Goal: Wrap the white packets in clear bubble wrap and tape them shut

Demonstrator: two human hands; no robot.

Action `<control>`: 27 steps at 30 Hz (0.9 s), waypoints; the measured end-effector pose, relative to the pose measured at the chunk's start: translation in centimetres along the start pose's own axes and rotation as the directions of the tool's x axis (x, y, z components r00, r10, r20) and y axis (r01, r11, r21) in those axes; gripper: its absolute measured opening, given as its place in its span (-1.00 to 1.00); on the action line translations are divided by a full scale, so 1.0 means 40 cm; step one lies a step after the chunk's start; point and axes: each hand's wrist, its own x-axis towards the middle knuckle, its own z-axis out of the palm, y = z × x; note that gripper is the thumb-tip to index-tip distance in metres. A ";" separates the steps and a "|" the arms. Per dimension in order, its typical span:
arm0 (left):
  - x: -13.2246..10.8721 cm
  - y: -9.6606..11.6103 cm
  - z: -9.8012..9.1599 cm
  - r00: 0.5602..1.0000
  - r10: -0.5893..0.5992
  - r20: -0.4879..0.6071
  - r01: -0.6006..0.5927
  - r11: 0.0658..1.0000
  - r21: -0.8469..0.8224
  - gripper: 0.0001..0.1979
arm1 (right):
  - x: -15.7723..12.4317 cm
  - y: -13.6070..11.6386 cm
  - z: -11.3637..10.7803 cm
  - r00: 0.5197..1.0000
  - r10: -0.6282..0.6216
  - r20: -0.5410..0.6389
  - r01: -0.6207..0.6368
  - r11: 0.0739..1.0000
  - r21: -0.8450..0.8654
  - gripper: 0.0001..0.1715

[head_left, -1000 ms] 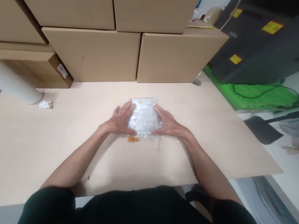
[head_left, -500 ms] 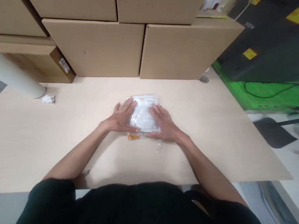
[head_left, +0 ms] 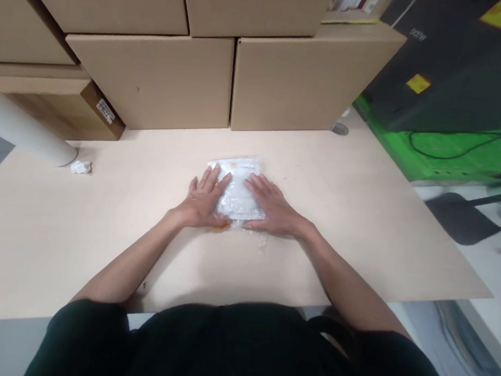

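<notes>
A white packet in clear, shiny plastic wrap [head_left: 240, 193] lies flat on the pale table in front of me. My left hand [head_left: 204, 200] rests on its left side with the fingers spread and the thumb along the near edge. On the right side lies my right hand [head_left: 273, 207], its fingers stretched out over the wrap and its thumb at the near edge. A small orange piece [head_left: 220, 228] shows partly from under my left thumb. Loose clear plastic sticks out at the packet's near edge. What is inside the wrap cannot be made out.
Large cardboard boxes [head_left: 154, 84] are stacked along the table's back edge. At the left stand a white roll [head_left: 26, 128] and a crumpled white scrap [head_left: 81, 167]. To the right are a dark case [head_left: 456, 72] on a green surface [head_left: 475, 159] and a dark flat paddle shape [head_left: 462, 220].
My left hand has shifted slightly toward me and now covers more of the orange piece. Both hands stay on the packet. The whole view has moved a little.
</notes>
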 end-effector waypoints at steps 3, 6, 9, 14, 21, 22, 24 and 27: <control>0.000 -0.015 -0.008 0.998 0.055 0.042 -0.053 0.998 -0.035 0.20 | 0.002 0.024 -0.005 0.998 -0.063 0.028 0.061 0.997 0.047 0.25; 0.002 -0.020 -0.010 0.999 0.041 0.026 -0.040 0.999 -0.013 0.19 | 0.003 0.034 -0.007 0.997 -0.072 -0.011 0.073 0.994 0.084 0.20; -0.002 -0.014 -0.013 1.000 0.018 0.009 -0.018 1.000 0.011 0.17 | -0.002 0.034 -0.013 0.996 -0.070 -0.060 0.080 0.982 0.173 0.21; -0.019 0.032 -0.008 0.990 0.103 -0.097 -0.098 0.994 0.050 0.26 | -0.019 0.051 -0.026 0.915 0.242 -0.322 -0.059 0.871 0.488 -0.17; -0.022 0.110 0.080 0.932 0.280 -0.229 -0.237 0.951 0.199 -0.19 | -0.013 0.072 -0.009 0.827 0.449 -0.338 -0.200 0.797 0.569 -0.48; -0.021 0.110 0.088 0.926 0.279 -0.254 -0.231 0.952 0.201 -0.34 | -0.012 0.071 -0.007 0.828 0.446 -0.339 -0.184 0.789 0.587 -0.49; -0.021 0.106 0.090 0.907 0.280 -0.315 -0.241 0.958 0.157 -0.49 | -0.011 0.070 -0.008 0.829 0.438 -0.347 -0.136 0.760 0.635 -0.52; -0.028 0.098 0.059 0.828 0.244 -0.505 -0.321 0.944 -0.071 -0.59 | -0.013 0.071 -0.016 0.817 0.437 -0.378 -0.041 0.697 0.716 -0.53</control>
